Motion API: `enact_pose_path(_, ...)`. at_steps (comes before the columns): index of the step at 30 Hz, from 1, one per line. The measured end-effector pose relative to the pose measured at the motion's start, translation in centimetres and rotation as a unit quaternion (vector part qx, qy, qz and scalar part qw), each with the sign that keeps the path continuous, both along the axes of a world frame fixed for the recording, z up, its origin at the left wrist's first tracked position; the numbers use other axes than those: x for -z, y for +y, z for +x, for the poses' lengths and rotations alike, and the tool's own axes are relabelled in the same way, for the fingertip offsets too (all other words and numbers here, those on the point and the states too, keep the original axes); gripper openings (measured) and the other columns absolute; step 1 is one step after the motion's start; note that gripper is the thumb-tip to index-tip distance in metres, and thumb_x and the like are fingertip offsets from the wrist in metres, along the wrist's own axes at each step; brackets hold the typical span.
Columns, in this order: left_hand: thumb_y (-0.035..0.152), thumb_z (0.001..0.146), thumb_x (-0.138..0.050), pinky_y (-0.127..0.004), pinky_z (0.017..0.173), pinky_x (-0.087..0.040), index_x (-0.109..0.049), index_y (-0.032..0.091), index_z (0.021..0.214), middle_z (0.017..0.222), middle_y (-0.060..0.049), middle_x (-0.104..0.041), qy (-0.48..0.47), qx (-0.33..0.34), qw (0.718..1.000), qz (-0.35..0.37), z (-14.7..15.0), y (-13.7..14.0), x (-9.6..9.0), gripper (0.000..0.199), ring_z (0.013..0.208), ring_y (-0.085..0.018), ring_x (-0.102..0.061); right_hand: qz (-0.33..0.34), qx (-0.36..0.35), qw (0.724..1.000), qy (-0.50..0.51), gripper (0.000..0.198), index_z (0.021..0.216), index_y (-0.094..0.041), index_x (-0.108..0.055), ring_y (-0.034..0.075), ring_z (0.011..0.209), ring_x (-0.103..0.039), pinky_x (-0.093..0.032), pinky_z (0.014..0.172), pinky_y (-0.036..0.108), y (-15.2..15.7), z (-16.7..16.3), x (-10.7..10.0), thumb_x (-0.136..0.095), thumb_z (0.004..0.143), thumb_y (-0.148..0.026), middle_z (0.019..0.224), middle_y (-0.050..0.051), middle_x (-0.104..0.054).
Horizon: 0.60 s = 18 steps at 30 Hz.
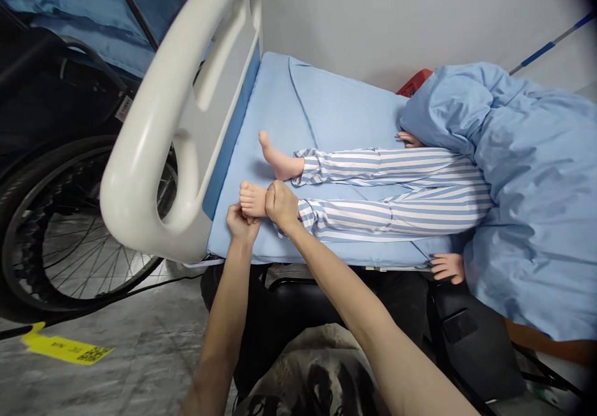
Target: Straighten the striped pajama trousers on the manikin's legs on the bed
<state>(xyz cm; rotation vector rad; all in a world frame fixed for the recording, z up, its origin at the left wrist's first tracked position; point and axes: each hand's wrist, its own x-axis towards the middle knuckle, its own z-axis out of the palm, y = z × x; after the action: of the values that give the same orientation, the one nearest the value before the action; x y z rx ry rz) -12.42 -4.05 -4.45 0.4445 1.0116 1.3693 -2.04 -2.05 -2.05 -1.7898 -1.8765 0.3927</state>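
A figure that looks like a nursing manikin lies on the bed in blue-and-white striped trousers. My left hand is closed around the toe end and underside of its nearer foot, with some fingers hidden beneath. Just to the right, my right hand wraps over the ankle of that same foot, next to the trouser cuff. The farther foot rests on the sheet with its toes pointing up, apart from my hands.
At the left rises the pale bed end board, with a wheelchair wheel beyond it. A bunched blue quilt covers the figure's upper part. One manikin hand hangs over the near mattress edge. A black chair stands at lower right.
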Motion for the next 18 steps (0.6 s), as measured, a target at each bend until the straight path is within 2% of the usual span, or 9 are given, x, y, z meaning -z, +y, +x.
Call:
enact_pose_path(2,0.014,0.101,-0.014,-0.021,0.042,-0.022,-0.019,0.022,0.059,0.042,0.005,-0.015,-0.007,-0.025,1.000,0.005,-0.2,-1.4,-0.1,0.043,0.035,-0.004,-0.022,-0.005,-0.002,1.000,-0.001,0.024,0.088,-0.019,-0.052,0.017,0.082,-0.056,-0.037,0.068,0.027,0.0,0.0,-0.1,-0.033,0.102,-0.022,0.088,0.005,-0.062)
enact_pose_path(4,0.016,0.096,-0.031,-0.022,0.044,-0.024,-0.025,0.021,0.055,0.042,0.005,-0.024,0.014,-0.039,0.999,0.025,-0.8,-3.2,-0.1,0.041,0.038,-0.005,-0.028,-0.014,-0.006,1.000,-0.002,0.023,0.088,-0.018,-0.053,0.017,0.082,-0.056,-0.036,0.069,0.026,-0.1,0.1,-0.3,-0.034,0.101,-0.022,0.090,0.005,-0.062)
enact_pose_path(6,0.018,0.085,-0.047,-0.022,0.044,-0.024,-0.031,0.020,0.052,0.042,0.004,-0.031,0.071,-0.049,0.995,0.052,-2.0,-5.1,0.2,0.037,0.040,-0.006,-0.032,-0.020,-0.005,1.000,0.000,0.022,0.087,-0.018,-0.052,0.016,0.082,-0.054,-0.034,0.070,0.026,-0.1,0.1,-0.6,-0.035,0.100,-0.022,0.090,0.005,-0.062)
enact_pose_path(9,0.023,0.074,-0.056,-0.023,0.045,-0.023,-0.035,0.020,0.049,0.043,0.003,-0.034,0.170,-0.070,0.981,0.063,-4.5,-8.4,0.7,0.033,0.042,-0.008,-0.034,-0.022,-0.002,0.999,0.022,0.023,0.085,-0.018,-0.051,0.015,0.080,-0.052,-0.031,0.069,0.026,-0.3,0.2,-0.9,-0.034,0.101,-0.023,0.087,0.004,-0.059)
enact_pose_path(11,0.026,0.072,-0.057,-0.023,0.046,-0.024,-0.036,0.020,0.048,0.043,0.003,-0.035,0.230,-0.091,0.968,0.034,-6.3,-10.6,1.1,0.032,0.043,-0.008,-0.034,-0.026,-0.002,0.999,0.046,0.025,0.083,-0.018,-0.050,0.015,0.077,-0.050,-0.030,0.068,0.026,-0.4,0.2,-1.0,-0.033,0.101,-0.024,0.083,0.003,-0.057)
enact_pose_path(13,0.027,0.071,-0.057,-0.023,0.046,-0.024,-0.038,0.020,0.050,0.045,0.003,-0.038,0.267,-0.126,0.955,-0.027,-7.9,-12.7,1.3,0.029,0.044,-0.008,-0.034,-0.031,-0.009,0.997,0.067,0.025,0.081,-0.019,-0.047,0.015,0.074,-0.048,-0.030,0.067,0.026,-0.4,0.3,-1.0,-0.033,0.101,-0.025,0.079,0.002,-0.054)
enact_pose_path(16,0.024,0.068,-0.058,-0.022,0.048,-0.027,-0.047,0.018,0.058,0.051,0.003,-0.045,0.292,-0.208,0.926,-0.119,-9.9,-15.5,1.3,0.016,0.049,-0.008,-0.037,-0.036,-0.032,0.994,0.099,0.026,0.077,-0.019,-0.045,0.015,0.072,-0.047,-0.032,0.068,0.026,-0.4,0.6,-1.0,-0.034,0.100,-0.025,0.075,0.001,-0.052)
enact_pose_path(18,0.022,0.066,-0.057,-0.021,0.051,-0.031,-0.051,0.016,0.065,0.055,0.004,-0.049,0.307,-0.261,0.902,-0.153,-10.7,-17.3,1.2,0.009,0.053,-0.008,-0.040,-0.033,-0.047,0.991,0.124,0.027,0.076,-0.020,-0.045,0.015,0.072,-0.048,-0.036,0.071,0.026,-0.3,1.0,-1.1,-0.033,0.100,-0.025,0.074,0.001,-0.053)
